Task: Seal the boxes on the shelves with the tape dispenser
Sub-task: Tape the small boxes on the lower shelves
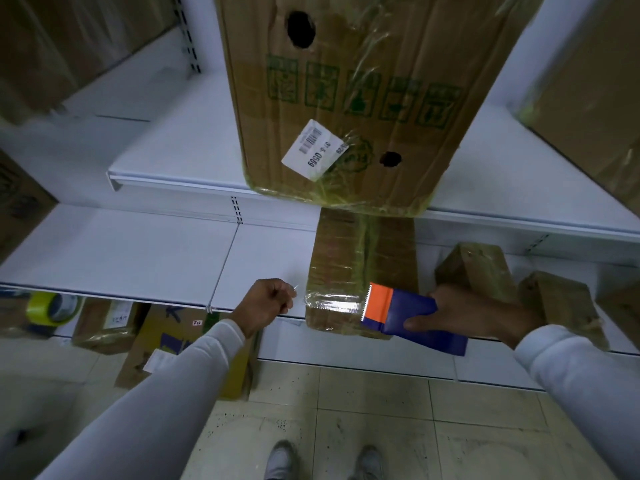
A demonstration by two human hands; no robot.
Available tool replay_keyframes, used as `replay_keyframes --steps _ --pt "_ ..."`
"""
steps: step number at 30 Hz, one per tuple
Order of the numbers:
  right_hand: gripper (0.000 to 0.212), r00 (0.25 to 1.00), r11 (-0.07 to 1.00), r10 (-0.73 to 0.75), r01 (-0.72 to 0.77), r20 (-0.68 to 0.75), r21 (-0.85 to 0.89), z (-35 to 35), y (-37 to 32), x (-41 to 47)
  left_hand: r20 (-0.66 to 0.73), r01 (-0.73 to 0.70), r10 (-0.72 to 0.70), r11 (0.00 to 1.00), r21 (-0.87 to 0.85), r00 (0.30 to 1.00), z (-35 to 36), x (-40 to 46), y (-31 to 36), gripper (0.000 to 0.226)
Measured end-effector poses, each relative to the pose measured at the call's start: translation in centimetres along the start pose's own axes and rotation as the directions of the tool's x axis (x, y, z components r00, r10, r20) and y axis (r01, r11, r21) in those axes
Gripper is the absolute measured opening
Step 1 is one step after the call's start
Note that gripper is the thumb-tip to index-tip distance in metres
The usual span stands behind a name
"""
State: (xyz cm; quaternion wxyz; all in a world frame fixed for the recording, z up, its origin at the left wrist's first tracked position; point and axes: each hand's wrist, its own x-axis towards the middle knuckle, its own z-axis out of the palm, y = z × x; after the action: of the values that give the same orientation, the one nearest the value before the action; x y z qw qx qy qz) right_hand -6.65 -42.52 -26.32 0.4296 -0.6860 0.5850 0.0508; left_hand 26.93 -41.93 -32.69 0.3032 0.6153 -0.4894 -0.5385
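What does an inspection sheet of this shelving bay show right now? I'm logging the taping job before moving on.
Surface: white lower shelf, bare at left.
Job's things: tape dispenser, toothed edge against the long box; clear tape shines across that box's front end.
Clutter: large box on the upper shelf; small boxes at right; yellow tape roll below.
Grippers: right hand grips the dispenser; left hand curled, possibly pinching tape.
Cables: nothing seen.
Surroundings: tiled floor.

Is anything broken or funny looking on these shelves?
Yes. The big box on the upper shelf has two ragged holes punched in its front, one near the top and a smaller one lower down. Its white label sits crooked, and its cardboard looks creased.
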Motion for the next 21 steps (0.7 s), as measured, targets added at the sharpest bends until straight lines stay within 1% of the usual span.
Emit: replay_keyframes --steps 4,6,8,9,10,11,12,13,14,15,16,18,19,21 --pt "0.044 0.999 0.999 0.017 -0.019 -0.039 -0.050 -0.2 0.1 1.4 -0.003 0.046 -0.046 0.999 0.019 0.999 1.0 1.1 -0.4 0.020" --pt "0.032 1.000 0.999 0.010 -0.011 -0.016 -0.031 -0.3 -0.2 1.8 -0.019 0.048 -0.048 0.998 0.032 0.999 1.6 1.4 -0.7 0.017" --pt "0.028 1.000 1.000 -0.008 0.008 -0.005 0.003 -0.4 -0.1 2.0 -0.060 0.032 -0.026 0.994 0.102 0.998 1.8 1.8 -1.3 0.009" --pt "0.029 1.000 1.000 -0.012 0.012 -0.009 0.011 -0.4 -0.2 2.0 -0.090 0.047 -0.033 0.986 0.159 0.995 1.7 1.9 -1.5 0.020" --pt "0.030 1.000 1.000 -0.015 0.015 -0.013 0.015 -0.4 -0.3 2.0 -0.140 0.084 -0.055 0.973 0.216 0.989 1.5 1.9 -1.6 0.039" --pt "0.032 1.000 1.000 -0.018 0.018 -0.012 0.018 -0.3 -0.4 2.0 -0.198 0.108 -0.056 0.959 0.262 0.979 1.3 1.8 -1.7 0.049" --pt "0.033 1.000 1.000 -0.016 0.016 -0.007 0.022 -0.3 -0.5 2.0 -0.244 0.082 -0.008 0.952 0.294 0.970 1.1 1.6 -1.7 0.046" --pt "0.031 1.000 1.000 -0.010 0.010 -0.006 0.029 -0.3 -0.5 1.9 -0.257 0.003 0.075 0.957 0.290 0.964 1.0 1.3 -1.8 0.033" --pt "0.026 1.000 0.999 0.002 -0.002 -0.004 0.040 -0.2 -0.6 1.8 -0.232 -0.101 0.170 0.954 0.282 0.958 1.1 1.0 -2.0 0.020" --pt "0.027 1.000 0.998 0.009 -0.008 -0.007 0.054 -0.2 -0.5 1.7 -0.178 -0.200 0.258 0.937 0.288 0.950 1.2 0.6 -2.1 0.011" --pt "0.034 1.000 0.998 0.017 -0.016 -0.013 0.065 -0.1 -0.4 1.7 -0.104 -0.275 0.321 0.908 0.317 0.941 1.5 0.3 -2.1 0.007" --pt "0.038 1.000 0.998 0.021 -0.020 -0.013 0.057 0.0 -0.3 1.6 0.002 -0.344 0.371 0.858 0.380 0.928 2.0 0.1 -2.2 0.014" --pt "0.039 1.000 0.999 0.012 -0.012 -0.008 0.047 0.0 -0.3 1.5 0.018 -0.350 0.377 0.839 0.417 0.926 2.1 0.2 -2.3 0.019" --pt "0.041 1.000 1.000 0.006 -0.006 -0.012 0.018 0.1 -0.4 1.4 0.031 -0.347 0.384 0.793 0.500 0.923 2.2 0.7 -2.5 0.018"
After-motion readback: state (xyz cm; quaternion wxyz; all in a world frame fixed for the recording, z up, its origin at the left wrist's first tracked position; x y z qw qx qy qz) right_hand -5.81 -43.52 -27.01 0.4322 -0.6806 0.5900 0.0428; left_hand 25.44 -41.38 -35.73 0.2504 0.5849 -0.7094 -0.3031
